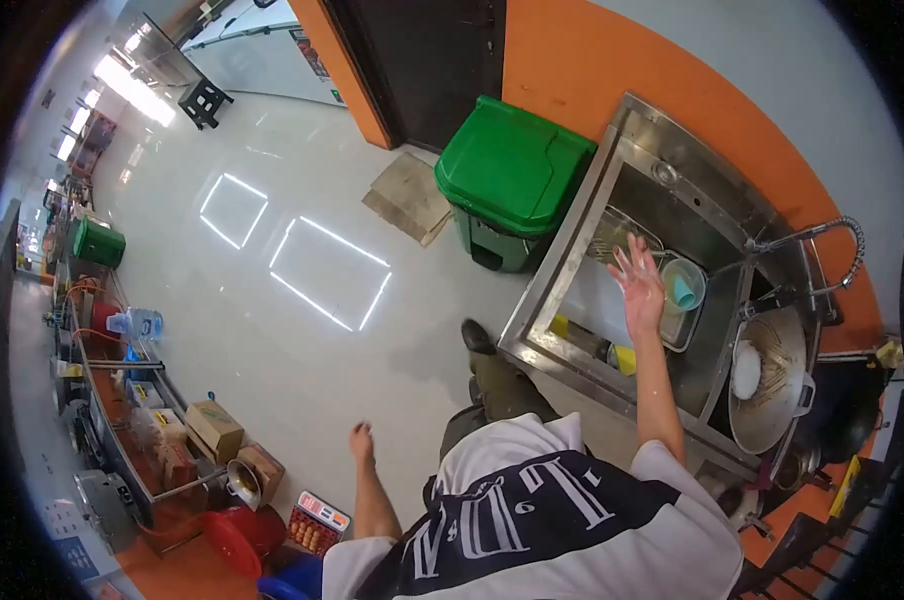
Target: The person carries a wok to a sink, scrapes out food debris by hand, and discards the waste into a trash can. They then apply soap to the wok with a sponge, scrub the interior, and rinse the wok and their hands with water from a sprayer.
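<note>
My right hand [640, 290] reaches over the steel sink [600, 205] with its fingers spread and nothing in it. Whitish specks, like suds, show on its skin. Beside its fingers, inside the basin, a pale green bowl [697, 275] holds a light blue cup [683, 293]. They rest on a metal tray [684, 335], partly hidden by my hand and forearm. My left hand [362, 438] hangs low at my left side above the tiled floor, with fingers curled in and no object showing in it.
A green lidded bin [512, 165] stands against the sink's left end, with flattened cardboard [407, 198] on the floor. A spring faucet [852, 250] arches over the basin. Right of it sits a large wok [769, 380]. Shelving with boxes [214, 430] lines the left.
</note>
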A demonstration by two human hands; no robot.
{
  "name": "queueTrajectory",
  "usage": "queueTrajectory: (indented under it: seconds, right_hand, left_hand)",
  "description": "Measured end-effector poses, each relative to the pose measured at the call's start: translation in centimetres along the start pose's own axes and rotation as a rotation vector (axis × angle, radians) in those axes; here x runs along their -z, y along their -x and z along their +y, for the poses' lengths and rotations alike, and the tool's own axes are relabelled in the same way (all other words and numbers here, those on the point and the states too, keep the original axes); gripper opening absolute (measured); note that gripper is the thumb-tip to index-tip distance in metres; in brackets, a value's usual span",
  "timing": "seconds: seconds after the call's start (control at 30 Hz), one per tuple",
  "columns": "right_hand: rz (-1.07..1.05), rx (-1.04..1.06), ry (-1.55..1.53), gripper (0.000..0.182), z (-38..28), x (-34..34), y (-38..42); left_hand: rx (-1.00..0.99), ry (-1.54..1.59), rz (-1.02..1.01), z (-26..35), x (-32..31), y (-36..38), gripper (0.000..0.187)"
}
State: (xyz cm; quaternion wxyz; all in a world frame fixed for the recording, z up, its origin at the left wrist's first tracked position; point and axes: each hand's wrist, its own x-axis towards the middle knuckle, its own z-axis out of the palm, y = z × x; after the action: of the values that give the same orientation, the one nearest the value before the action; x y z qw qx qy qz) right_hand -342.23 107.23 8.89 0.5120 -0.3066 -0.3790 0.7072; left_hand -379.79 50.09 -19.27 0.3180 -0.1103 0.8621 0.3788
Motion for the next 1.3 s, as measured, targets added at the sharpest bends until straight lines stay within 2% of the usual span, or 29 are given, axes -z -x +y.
queueTrajectory:
  seconds: [0.03,0.07,0.13,0.2,0.23,0.27,0.33,0.47,0.6,0.67,0.73,0.8,0.83,0.87,0.9,0.93,1.0,1.03,1.07,1.1,1.13,1.2,1.23,1.3]
  right_hand:
    - [-0.029,0.006,-0.025,0.066,0.2,-0.2,-1.2]
    - [-0.031,0.013,-0.022,0.066,0.4,-0.5,-2.4]
    - [-0.137,0.013,-0.016,0.068,1.0,-1.0,-4.6]
    - [-0.180,0.012,0.043,0.068,0.5,-2.3,-5.9]
    - [-0.216,-0.006,0.100,0.068,0.3,-2.5,-6.4]
    - [-0.217,-0.004,0.097,0.068,0.4,-2.1,-7.2]
    - [-0.335,-0.021,0.194,0.067,1.2,-0.9,-8.7]
    - [-0.279,-0.091,0.090,0.062,4.6,0.0,-10.2]
    - [-0.323,-0.220,0.075,0.056,8.1,-0.6,-10.8]
    - [-0.347,-0.354,0.157,0.058,9.4,-1.7,-12.1]
    - [-0.398,-0.392,0.218,0.054,11.8,-2.2,-14.4]
    - [-0.477,-0.499,0.519,0.059,15.6,-2.6,-17.6]
    - [-0.471,-0.504,0.522,0.059,17.4,-2.6,-19.4]
    - [-0.533,-0.360,0.924,0.060,19.2,-2.6,-21.5]
    - [-0.579,-0.198,1.323,0.062,20.8,-2.6,-23.9]
    - [-0.567,-0.214,1.318,0.062,22.4,-2.6,-25.6]
    - [-0.535,-0.402,1.499,0.068,25.4,-2.5,-29.6]
    - [-0.526,-0.418,1.494,0.068,27.5,-1.9,-31.8]
    - [-0.496,-0.557,1.530,0.071,29.6,-1.7,-34.1]
    - [-0.469,-0.703,1.559,0.073,31.6,-1.2,-35.4]
    - [-0.470,-0.728,1.551,0.073,31.1,-1.8,-35.5]
    - [-0.487,-0.934,1.674,0.068,28.2,-4.2,-34.7]
    - [-0.478,-0.926,1.650,0.060,31.8,-1.8,-34.9]
    - [-0.468,-0.719,1.740,0.051,40.8,5.5,-33.6]
  left_hand:
    - [0.257,0.243,0.042,-0.1,2.1,2.0,0.048]
    - [0.342,0.359,0.035,-2.6,3.8,1.5,0.050]
    - [0.272,0.290,0.010,-5.0,5.3,4.0,0.044]
    - [0.111,0.060,-0.098,-7.9,5.3,6.2,0.038]
    - [0.042,-0.058,-0.073,-13.9,4.1,3.9,0.034]
    - [-0.024,-0.178,-0.041,-15.0,2.8,4.6,0.032]
    - [0.044,-0.403,-0.222,-16.5,3.1,6.4,0.034]
    - [-0.033,-0.610,-0.382,-10.9,3.0,4.2,0.038]
    - [-0.223,-0.788,-0.396,-1.4,5.6,-3.5,0.042]
    - [-0.291,-0.596,-0.233,5.8,5.8,-7.4,0.045]
    - [-0.220,-0.039,-0.035,13.5,5.3,-8.9,0.044]
    - [-0.198,0.237,-0.131,20.5,4.0,-8.4,0.049]
    - [-0.193,0.234,-0.135,22.5,3.1,-8.3,0.049]
    - [-0.239,0.118,-0.209,24.3,1.8,-8.2,0.048]
    - [-0.288,0.001,-0.284,25.6,0.3,-8.4,0.048]
    - [-0.294,-0.093,-0.336,25.7,-1.1,-9.1,0.046]
    - [-0.337,-0.402,-0.454,24.4,-3.7,-11.2,0.042]
    - [-0.338,-0.493,-0.537,23.3,-4.7,-12.2,0.043]
    - [-0.337,-0.582,-0.619,23.2,-6.0,-12.2,0.044]
    - [-0.285,-0.568,-0.663,23.0,-6.8,-12.0,0.045]
    - [-0.227,-0.553,-0.706,23.4,-7.4,-10.7,0.047]
    - [-0.195,-0.602,-0.698,24.0,-7.1,-9.0,0.048]
    - [-0.113,-0.474,-0.660,23.7,-6.7,-8.5,0.047]
    - [0.036,-0.326,-0.604,23.7,-5.2,-8.3,0.047]
